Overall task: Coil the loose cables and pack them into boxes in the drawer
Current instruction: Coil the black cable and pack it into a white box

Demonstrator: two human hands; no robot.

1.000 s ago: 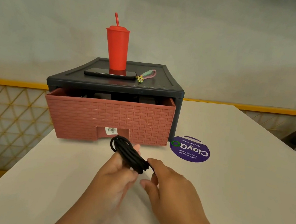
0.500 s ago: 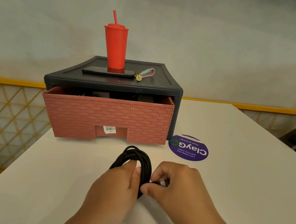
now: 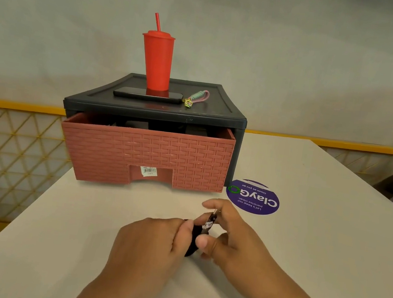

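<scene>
Table's [image 3: 316, 239] far-left corner: drawer unit [image 3: 155, 112]. On top: cup [image 3: 156, 61] behind phone [image 3: 147, 97], keychain [image 3: 197, 97] rt. Sticker [image 3: 252, 197] by unit's front-rt corner. Cable [image 3: 194, 238] nearer, ctr.

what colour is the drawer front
Dusty pink-red, with a woven brick-like pattern; the drawer front shows best in the head view.

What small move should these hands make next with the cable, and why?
Probably wrap the free end round the coil. The left hand grips the bundled cable, the right hand pinches its labelled end, and the drawer stands partly open.
</scene>
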